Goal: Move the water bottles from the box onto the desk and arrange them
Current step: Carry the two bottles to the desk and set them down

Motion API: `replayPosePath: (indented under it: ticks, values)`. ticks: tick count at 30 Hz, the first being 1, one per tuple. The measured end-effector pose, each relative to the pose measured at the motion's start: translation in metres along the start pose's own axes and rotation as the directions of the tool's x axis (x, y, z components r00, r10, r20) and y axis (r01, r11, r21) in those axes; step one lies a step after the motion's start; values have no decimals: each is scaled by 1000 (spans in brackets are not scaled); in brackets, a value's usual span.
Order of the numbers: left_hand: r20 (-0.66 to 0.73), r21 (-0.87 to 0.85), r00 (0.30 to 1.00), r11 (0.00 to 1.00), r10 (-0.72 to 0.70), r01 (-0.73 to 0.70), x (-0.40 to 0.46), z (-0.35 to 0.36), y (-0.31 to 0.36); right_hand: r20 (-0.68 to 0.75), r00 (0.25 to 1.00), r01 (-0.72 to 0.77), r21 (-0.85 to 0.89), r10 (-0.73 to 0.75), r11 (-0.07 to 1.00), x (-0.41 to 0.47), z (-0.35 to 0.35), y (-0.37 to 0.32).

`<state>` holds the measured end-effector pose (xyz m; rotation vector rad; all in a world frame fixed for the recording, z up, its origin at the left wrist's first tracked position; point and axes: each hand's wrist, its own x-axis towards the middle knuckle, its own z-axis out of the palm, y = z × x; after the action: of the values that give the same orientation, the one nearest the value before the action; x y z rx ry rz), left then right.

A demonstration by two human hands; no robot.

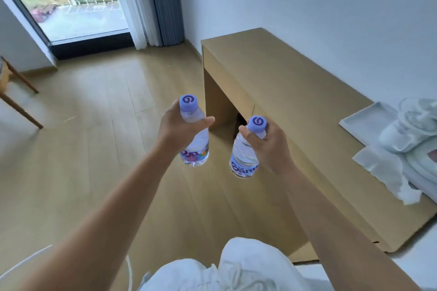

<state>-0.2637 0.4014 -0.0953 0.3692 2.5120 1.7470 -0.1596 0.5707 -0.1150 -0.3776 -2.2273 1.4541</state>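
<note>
My left hand [181,126] grips the neck of a clear water bottle [196,149] with a purple cap, held upright above the wooden floor. In my right hand [267,143] is a second such bottle [244,158], gripped just below its purple cap. Both bottles hang in the air to the left of the light wooden desk [283,82], whose top stretches along the white wall. The two bottles are a short gap apart. No box is in view.
A white tray [364,123] and a pile of white cloth and plastic [406,149] lie on the desk's near right part. A wooden chair leg [21,104] stands at the left. Window and curtains are at the back. My white-clothed knee [248,264] is at the bottom.
</note>
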Motion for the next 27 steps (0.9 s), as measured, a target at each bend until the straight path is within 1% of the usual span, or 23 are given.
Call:
replayPosePath:
  ticks: [3, 6, 9, 13, 16, 21, 27]
  values:
    - [77, -31, 996, 999, 43, -41, 44, 29, 4, -47, 998, -39, -17, 38, 999, 39, -8, 12]
    - [162, -49, 984, 997, 68, -61, 91, 63, 6, -101, 994, -44, -26, 41, 999, 82, -20, 28]
    - [210, -73, 974, 994, 89, -75, 148, 101, 15, -150, 987, -65, -24, 61, 998, 135, -40, 45]
    - [331, -61, 936, 993, 120, -106, 214, 150, 37, -272, 959, -89, -42, 74, 995, 198, -70, 64]
    - [377, -84, 913, 988, 153, -131, 249, 188, 53, -337, 937, -123, -60, 96, 991, 234, -91, 80]
    - [528, -110, 832, 985, 169, -130, 285, 256, 70, -520, 840, -234, -88, 156, 968, 264, -128, 112]
    - [711, -128, 673, 979, 204, -161, 317, 341, 85, -665, 720, -365, -119, 199, 923, 290, -164, 143]
